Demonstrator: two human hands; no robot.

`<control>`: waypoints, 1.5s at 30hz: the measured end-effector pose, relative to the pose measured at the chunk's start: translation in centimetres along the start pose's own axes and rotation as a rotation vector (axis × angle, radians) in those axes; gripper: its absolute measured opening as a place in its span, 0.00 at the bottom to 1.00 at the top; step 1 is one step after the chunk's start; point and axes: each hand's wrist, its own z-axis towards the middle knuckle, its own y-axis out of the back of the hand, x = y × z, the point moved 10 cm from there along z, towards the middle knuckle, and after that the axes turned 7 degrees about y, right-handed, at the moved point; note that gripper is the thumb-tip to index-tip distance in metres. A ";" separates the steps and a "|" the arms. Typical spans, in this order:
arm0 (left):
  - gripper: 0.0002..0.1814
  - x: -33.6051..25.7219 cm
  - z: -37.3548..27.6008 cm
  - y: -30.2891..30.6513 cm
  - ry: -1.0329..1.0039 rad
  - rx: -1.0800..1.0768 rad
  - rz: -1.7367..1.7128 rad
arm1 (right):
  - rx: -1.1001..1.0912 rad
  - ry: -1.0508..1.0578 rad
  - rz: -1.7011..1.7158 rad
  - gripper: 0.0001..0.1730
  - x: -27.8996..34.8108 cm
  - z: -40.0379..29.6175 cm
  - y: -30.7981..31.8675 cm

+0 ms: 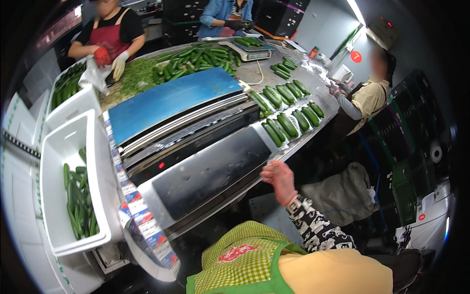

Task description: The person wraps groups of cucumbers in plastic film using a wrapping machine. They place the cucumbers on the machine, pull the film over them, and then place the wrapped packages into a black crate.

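My right hand (279, 180), in a pinkish-red glove with a black-and-white patterned sleeve, is over the front edge of the metal table. Its fingers are curled together; a small pale patch shows at the fingertips, too blurred to name. Just beyond it, green cucumbers (287, 125) lie in two rows on clear film or bags. To its left is a wrapping machine's dark flat plate (213, 172), with metal rollers and a blue panel (172, 103) behind. A roll of printed labels or tape (150, 235) hangs at the machine's left end. My left hand is out of view.
A white foam box (101, 220) with cucumbers stands at the left. Across the table are a cucumber heap (198, 60), green scraps (137, 77) and a scale (253, 54). Three co-workers stand around it. A grey sack (341, 194) and dark crates are at the right.
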 end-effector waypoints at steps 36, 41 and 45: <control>0.44 -84.0 -49.8 -20.0 -1.377 1.248 0.543 | -0.022 0.092 -1.628 0.18 3.0 20.0 21.5; 0.45 -84.1 -49.1 -21.0 -1.383 1.142 0.388 | 0.280 0.033 -1.176 0.15 3.9 17.9 18.8; 0.43 -83.9 -48.9 -21.0 -1.317 1.180 0.307 | 0.442 -0.224 -1.173 0.18 -1.6 17.9 18.5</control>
